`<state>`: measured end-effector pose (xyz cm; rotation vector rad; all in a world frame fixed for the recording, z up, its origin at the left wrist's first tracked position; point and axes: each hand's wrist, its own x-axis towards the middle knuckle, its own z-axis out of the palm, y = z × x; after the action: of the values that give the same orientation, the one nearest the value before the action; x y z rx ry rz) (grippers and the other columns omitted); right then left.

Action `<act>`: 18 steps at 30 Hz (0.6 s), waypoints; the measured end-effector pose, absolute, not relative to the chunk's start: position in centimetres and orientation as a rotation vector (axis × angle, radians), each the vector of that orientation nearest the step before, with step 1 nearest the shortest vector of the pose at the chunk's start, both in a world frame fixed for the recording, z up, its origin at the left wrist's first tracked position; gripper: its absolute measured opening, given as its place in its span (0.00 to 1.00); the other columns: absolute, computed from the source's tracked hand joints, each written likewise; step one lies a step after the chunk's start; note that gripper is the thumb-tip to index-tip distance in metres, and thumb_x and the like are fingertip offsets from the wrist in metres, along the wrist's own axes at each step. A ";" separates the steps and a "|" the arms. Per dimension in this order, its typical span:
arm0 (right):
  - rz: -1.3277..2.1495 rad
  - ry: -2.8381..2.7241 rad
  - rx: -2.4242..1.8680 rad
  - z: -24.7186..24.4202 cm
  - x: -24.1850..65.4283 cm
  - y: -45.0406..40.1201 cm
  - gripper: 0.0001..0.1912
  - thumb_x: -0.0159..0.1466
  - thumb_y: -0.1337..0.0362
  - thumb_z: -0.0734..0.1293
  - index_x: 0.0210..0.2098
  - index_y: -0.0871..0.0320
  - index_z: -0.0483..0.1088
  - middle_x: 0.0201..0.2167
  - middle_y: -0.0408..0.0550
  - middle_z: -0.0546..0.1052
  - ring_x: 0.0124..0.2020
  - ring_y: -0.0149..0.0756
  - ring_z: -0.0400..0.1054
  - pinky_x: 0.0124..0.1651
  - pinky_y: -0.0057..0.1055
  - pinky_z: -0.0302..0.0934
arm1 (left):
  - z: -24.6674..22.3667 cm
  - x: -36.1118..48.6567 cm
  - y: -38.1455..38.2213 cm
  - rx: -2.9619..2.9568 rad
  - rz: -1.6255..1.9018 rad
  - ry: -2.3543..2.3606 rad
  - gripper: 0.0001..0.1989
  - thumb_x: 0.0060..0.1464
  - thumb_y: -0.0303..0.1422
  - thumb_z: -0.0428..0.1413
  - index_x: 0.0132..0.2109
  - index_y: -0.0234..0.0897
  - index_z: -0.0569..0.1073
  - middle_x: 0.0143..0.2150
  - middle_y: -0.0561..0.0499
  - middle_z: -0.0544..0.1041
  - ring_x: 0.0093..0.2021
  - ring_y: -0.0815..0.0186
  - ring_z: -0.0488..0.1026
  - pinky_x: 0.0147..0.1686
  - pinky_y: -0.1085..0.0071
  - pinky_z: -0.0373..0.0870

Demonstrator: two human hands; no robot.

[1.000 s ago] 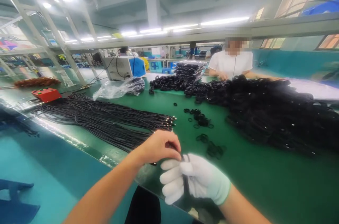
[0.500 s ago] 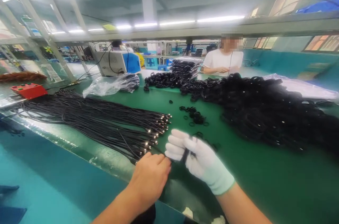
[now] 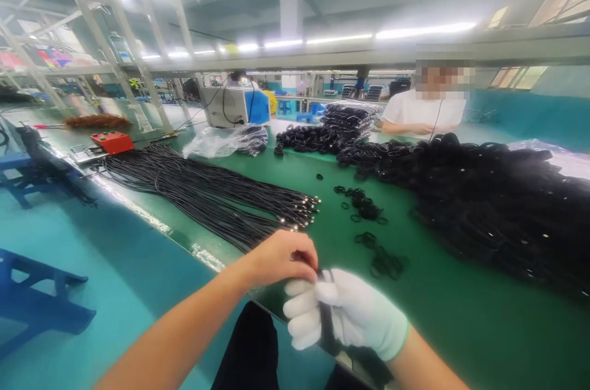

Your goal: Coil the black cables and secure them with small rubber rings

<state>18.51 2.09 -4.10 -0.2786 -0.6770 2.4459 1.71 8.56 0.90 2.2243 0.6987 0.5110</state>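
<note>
My bare left hand [image 3: 283, 260] is pinched at the fingertips against the top of what my right hand holds; anything between its fingers is hidden. The gloved right hand [image 3: 350, 310] is closed around a narrow black looped bundle [image 3: 327, 322], which looks like coiled cable and hangs below the thumb. Both hands meet over the table's front edge. Beyond my left hand lies a long spread of black cables [image 3: 216, 193], their metal-tipped ends pointing right. Small black bands [image 3: 364, 202] are scattered past the gloved hand, with another cluster of bands [image 3: 387, 262] nearer to it.
A large heap of black coiled cables [image 3: 498, 206] covers the right of the green table [image 3: 442, 310]. Behind stand a plastic bag [image 3: 207, 143], a blue-and-white machine [image 3: 230, 106] and stacked packs [image 3: 348, 123]. A red control box [image 3: 113, 142] sits left. A co-worker [image 3: 424, 110] faces me across the table.
Both hands have drawn nearer and lower in view, and my left hand now pinches against the bundle in my right. The view has swung left.
</note>
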 end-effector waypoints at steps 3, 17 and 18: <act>2.486 -0.567 -0.184 -4.0 18.1 2.2 0.16 0.53 0.65 0.72 0.33 0.62 0.61 0.24 0.38 0.58 0.25 0.25 0.55 0.33 0.29 0.54 | -1.1 2.2 9.2 1.985 0.512 0.733 0.07 0.52 0.33 0.56 0.33 0.32 0.75 0.32 0.51 0.75 0.33 0.68 0.71 0.34 0.76 0.66; 1.715 -0.490 -0.435 -3.1 22.5 4.9 0.16 0.63 0.64 0.63 0.50 0.58 0.68 0.51 0.51 0.73 0.50 0.39 0.68 0.59 0.45 0.55 | -1.9 4.0 7.7 2.587 0.121 1.536 0.13 0.61 0.33 0.43 0.39 0.42 0.72 0.35 0.51 0.77 0.35 0.61 0.73 0.30 0.71 0.59; 1.698 -0.507 -0.445 -3.2 22.5 5.0 0.16 0.63 0.64 0.63 0.50 0.58 0.68 0.51 0.52 0.73 0.50 0.40 0.68 0.59 0.46 0.54 | -1.8 4.4 6.8 2.637 0.106 1.528 0.13 0.61 0.33 0.43 0.37 0.41 0.72 0.34 0.51 0.76 0.33 0.61 0.73 0.30 0.70 0.59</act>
<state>22.54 4.97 -3.23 -0.4447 -0.5068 1.6977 4.41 6.78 -1.84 2.6365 1.5282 0.1059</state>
